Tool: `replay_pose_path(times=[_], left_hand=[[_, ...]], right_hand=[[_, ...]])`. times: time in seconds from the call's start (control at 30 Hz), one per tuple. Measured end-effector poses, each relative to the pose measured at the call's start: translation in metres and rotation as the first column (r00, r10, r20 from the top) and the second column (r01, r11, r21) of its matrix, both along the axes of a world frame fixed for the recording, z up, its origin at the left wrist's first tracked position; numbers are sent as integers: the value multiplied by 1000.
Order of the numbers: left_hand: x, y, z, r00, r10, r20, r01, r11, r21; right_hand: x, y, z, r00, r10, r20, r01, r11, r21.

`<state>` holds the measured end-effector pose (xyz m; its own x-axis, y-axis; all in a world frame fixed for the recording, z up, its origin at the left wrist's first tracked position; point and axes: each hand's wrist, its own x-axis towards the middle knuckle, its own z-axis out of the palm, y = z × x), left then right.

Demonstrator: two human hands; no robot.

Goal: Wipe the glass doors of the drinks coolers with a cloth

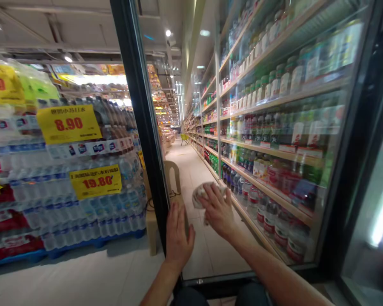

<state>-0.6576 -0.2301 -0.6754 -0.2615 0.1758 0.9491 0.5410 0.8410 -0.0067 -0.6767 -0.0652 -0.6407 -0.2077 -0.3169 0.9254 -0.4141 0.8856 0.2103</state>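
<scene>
In the head view, the relation that counts is between the right fingers and a crumpled, off-white cloth wad with darker markings (198,197): it lies directly beneath them, between the right hand (218,208) and a tall transparent glass pane (198,259). These fingers are slightly spread and hold the cloth against the pane, pointing up and to the left. The wad's long axis seems to run roughly sideways, across the fingers; it bulges out left of their tips, a little shows on the thumb side, and a loose end hangs below them, though blur softens its outline. The right hand is clearly the nearer one. The left hand (178,236) stands apart, to the left of and a little below the cloth, so that from its fingertips the wad lies up and to the right. The left fingers lie close together and point upward, the thumb wide of them, with no object held; they rest along the inner edge of a black, straight-sided door frame (143,106), but how firmly they press I cannot tell. Beyond the left fingers, seen partly past the frame, is a tan plastic chair (151,229).
</scene>
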Motion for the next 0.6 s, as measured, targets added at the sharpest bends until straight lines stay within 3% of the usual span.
replay_pose_path(times=[0.07, 0.13, 0.27, 0.33, 0.4, 0.53, 0.6], left_hand=[[0, 2, 4, 1000, -10, -4, 10, 999, 32], [1, 3, 8, 1000, -23, -5, 23, 998, 60], [4, 1, 14, 998, -59, -19, 60, 994, 94], [6, 1, 16, 997, -74, -28, 77, 991, 107], [7, 1, 19, 996, -81, -42, 86, 989, 118], [8, 5, 27, 996, -77, -33, 81, 989, 124], [8, 4, 30, 997, -70, -25, 72, 989, 126]], right_hand=[[-6, -5, 32, 998, -37, -47, 31, 993, -112], [-9, -10, 43, 997, -40, -67, 31, 992, -125], [-5, -17, 10, 994, 98, -38, -91, 983, 160], [-6, -21, 5, 988, 150, -29, -137, 954, 267], [-10, -28, 27, 988, 147, -44, -131, 960, 248], [-22, -42, 100, 993, 70, -97, -65, 997, 50], [-24, -43, 109, 992, 56, -110, -56, 998, 6]])
